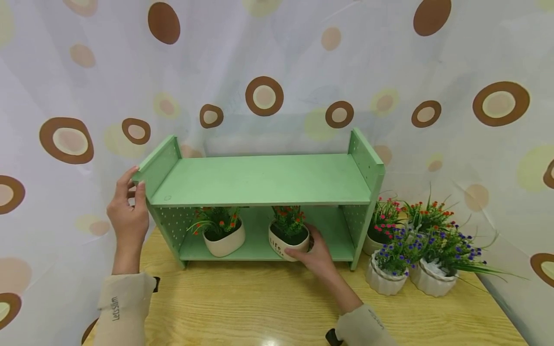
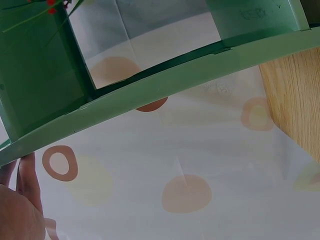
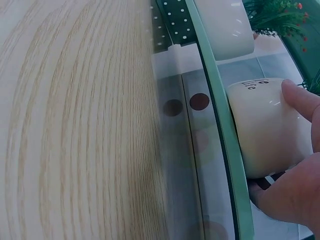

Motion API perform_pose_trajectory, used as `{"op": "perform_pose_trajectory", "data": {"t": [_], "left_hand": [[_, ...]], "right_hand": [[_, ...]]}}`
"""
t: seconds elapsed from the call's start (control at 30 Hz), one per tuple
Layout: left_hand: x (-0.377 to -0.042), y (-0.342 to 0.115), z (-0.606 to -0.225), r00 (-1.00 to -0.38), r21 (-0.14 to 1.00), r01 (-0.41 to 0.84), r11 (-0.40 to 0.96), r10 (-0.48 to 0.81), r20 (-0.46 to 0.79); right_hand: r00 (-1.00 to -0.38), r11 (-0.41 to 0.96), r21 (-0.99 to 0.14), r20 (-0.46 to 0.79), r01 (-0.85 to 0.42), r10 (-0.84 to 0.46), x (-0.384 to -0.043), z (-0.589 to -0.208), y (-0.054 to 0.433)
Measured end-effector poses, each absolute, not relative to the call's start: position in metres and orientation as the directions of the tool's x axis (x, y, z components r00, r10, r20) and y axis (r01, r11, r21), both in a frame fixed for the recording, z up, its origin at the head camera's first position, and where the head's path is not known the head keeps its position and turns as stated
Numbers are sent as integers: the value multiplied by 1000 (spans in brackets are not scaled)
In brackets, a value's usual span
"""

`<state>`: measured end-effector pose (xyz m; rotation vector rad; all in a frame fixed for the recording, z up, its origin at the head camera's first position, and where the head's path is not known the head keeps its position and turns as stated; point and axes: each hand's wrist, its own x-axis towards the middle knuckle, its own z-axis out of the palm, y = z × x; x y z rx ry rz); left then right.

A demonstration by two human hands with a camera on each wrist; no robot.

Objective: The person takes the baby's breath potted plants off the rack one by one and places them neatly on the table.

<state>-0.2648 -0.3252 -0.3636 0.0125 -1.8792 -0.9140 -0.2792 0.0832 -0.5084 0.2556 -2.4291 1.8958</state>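
Observation:
A green two-tier shelf (image 1: 264,180) stands on the table. On its lower tier, my right hand (image 1: 318,254) grips a white oval flowerpot (image 1: 281,247) with lettering and red-orange artificial flowers, thumb on the front and fingers round the right side. The right wrist view shows that pot (image 3: 270,127) on the lower board, close to its front edge. To its left sits a similar white flowerpot (image 1: 225,242) with red-orange flowers. My left hand (image 1: 129,209) holds the upper front corner of the shelf's left side panel (image 1: 157,168); in the left wrist view its fingers (image 2: 29,180) touch the panel's edge.
Right of the shelf stand several more potted flowers: two ribbed white pots (image 1: 385,278) with purple-blue blooms, and red ones (image 1: 387,216) behind. The wooden table (image 1: 242,302) extends in front of the shelf. A dotted curtain (image 1: 294,57) hangs behind.

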Motion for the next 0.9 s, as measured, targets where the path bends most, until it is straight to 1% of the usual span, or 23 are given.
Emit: {"op": "perform_pose_trajectory", "data": {"t": [0.47,0.73,0.9], "left_hand": [[-264,-325,-363,-494,589,376,715,-383,780],[-264,-325,-363,-499,596,367,714,-389,774],[-264,-324,-363,-497,593,371,714,-386,777]], "right_hand": [[-985,247,-955,140,-162,-103,-273,-506,94],[-985,193,-971,116,-140,-131,-260,-500,107],[-988,230,-966,90,-117,-124,-252,-500,120]]}}
